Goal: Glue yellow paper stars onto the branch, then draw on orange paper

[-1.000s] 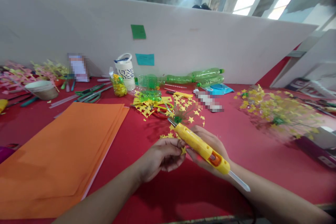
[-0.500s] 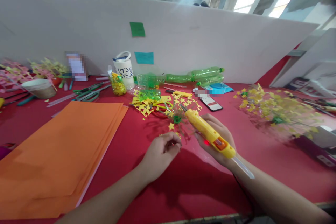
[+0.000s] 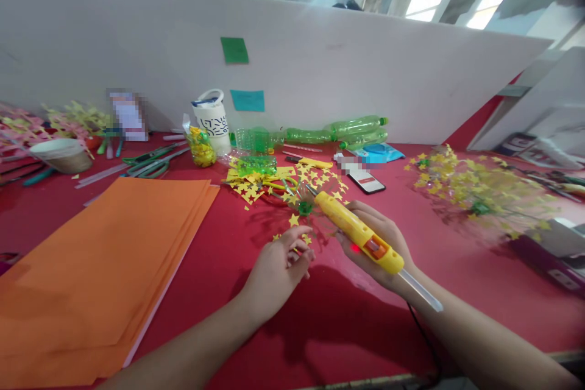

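My right hand [image 3: 379,234] is wrapped round a yellow hot glue gun [image 3: 356,228]. Its nozzle points away to the upper left, and a clear glue stick [image 3: 420,290] sticks out of its rear. A small red light glows beside the grip. My left hand [image 3: 281,262] hovers over the table with the index finger stretched out and the other fingers loosely curled apart; I see nothing held in it. Just beyond both hands stands a green bottle-bottom piece [image 3: 304,208] with thin strands, near the nozzle. Yellow paper stars [image 3: 293,220] lie around it, some partly behind my left fingers.
Orange sheets [image 3: 105,256] cover the left of the red table. Behind lie star-punched yellow scraps [image 3: 247,190], green plastic bottles [image 3: 338,131], a white tumbler [image 3: 212,122] and a phone [image 3: 368,180]. A yellow star bouquet [image 3: 475,186] lies at right; a cord trails from my right hand.
My left hand's fingers have loosened from a closed curl, and the index finger now reaches forward. The glue gun has shifted slightly left in the picture, along with the whole view.
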The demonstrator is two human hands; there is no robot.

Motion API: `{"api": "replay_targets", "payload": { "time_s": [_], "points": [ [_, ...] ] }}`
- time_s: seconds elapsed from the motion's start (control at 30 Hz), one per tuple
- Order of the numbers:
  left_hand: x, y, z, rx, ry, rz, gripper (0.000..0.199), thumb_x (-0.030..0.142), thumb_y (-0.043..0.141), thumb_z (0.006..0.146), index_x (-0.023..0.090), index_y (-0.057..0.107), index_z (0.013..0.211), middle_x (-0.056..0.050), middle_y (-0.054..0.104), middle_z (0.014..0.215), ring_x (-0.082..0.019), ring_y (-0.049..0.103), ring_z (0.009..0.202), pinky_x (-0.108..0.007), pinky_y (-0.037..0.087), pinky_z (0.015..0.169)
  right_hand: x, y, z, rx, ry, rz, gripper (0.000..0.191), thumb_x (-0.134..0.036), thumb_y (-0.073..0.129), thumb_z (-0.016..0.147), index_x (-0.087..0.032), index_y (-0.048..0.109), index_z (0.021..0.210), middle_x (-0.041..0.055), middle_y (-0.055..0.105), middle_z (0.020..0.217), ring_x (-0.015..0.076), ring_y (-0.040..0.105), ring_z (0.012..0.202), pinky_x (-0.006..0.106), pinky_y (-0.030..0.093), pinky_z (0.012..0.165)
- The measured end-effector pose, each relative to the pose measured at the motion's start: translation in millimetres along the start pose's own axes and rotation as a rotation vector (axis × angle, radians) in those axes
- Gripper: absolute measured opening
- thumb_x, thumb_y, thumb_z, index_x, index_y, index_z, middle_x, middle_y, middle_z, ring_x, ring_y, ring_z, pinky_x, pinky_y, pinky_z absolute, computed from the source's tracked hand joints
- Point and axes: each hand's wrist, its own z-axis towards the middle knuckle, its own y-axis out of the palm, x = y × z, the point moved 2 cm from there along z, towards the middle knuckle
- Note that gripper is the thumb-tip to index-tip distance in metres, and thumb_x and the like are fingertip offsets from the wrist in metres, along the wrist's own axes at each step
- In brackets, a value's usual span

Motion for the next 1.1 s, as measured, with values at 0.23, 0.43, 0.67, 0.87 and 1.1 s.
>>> {"api": "replay_targets", "payload": {
  "time_s": [0.23,0.43,0.67,0.87,1.1],
  "points": [
    [10.0,-4.5,9.0,0.007,0.029,0.299,0.022,0.031,0.046,0.086,0.021,0.054,0.103,-0.001,0.065,0.074,-0.013,0.059,0.052,-0.023,0.044,0.053,0.9,0.6,-1.3,-0.006,0.01,0.051,0.015,-0.011,0.06,0.071,-0.02,0.048,0.073,0.0,0.05,0.077,0.0127,0.051,0.07,0.023,0.041,0.061],
    [11.2,-8.6,11.8,0.031,0.068,0.411,0.018,0.031,0.043,0.087,0.022,0.053,0.099,0.001,0.063,0.067,-0.012,0.056,0.047,-0.021,0.04,0.05,1.1,2.0,0.3,-0.005,0.031,0.101,0.016,-0.01,0.058,0.071,-0.02,0.046,0.071,0.0004,0.05,0.078,0.0122,0.05,0.069,0.023,0.041,0.059],
    [17.3,-7.9,12.9,0.007,0.085,0.447,0.021,0.029,0.043,0.087,0.022,0.052,0.105,0.001,0.063,0.069,-0.012,0.057,0.049,-0.021,0.041,0.051,-1.8,2.3,3.2,-0.019,0.021,0.119,0.012,-0.013,0.057,0.074,-0.02,0.046,0.072,0.0019,0.05,0.079,0.0136,0.051,0.07,0.025,0.04,0.06],
    [19.0,-5.9,14.5,0.026,0.073,0.435,0.014,0.028,0.044,0.086,0.021,0.054,0.094,0.0,0.063,0.071,-0.012,0.057,0.049,-0.021,0.041,0.05,-0.3,2.0,3.2,-0.015,0.012,0.111,0.012,-0.014,0.056,0.075,-0.02,0.046,0.072,0.0019,0.05,0.079,0.0133,0.05,0.07,0.025,0.04,0.061],
    [3.7,2.8,15.6,0.1,0.085,0.14,0.014,0.032,0.047,0.085,0.022,0.055,0.092,0.004,0.058,0.07,-0.009,0.056,0.045,-0.019,0.04,0.046,2.5,4.6,1.9,-0.055,0.007,0.122,0.011,-0.013,0.056,0.073,-0.02,0.048,0.076,0.0024,0.052,0.081,0.0143,0.051,0.073,0.024,0.041,0.062]
  ]
}}
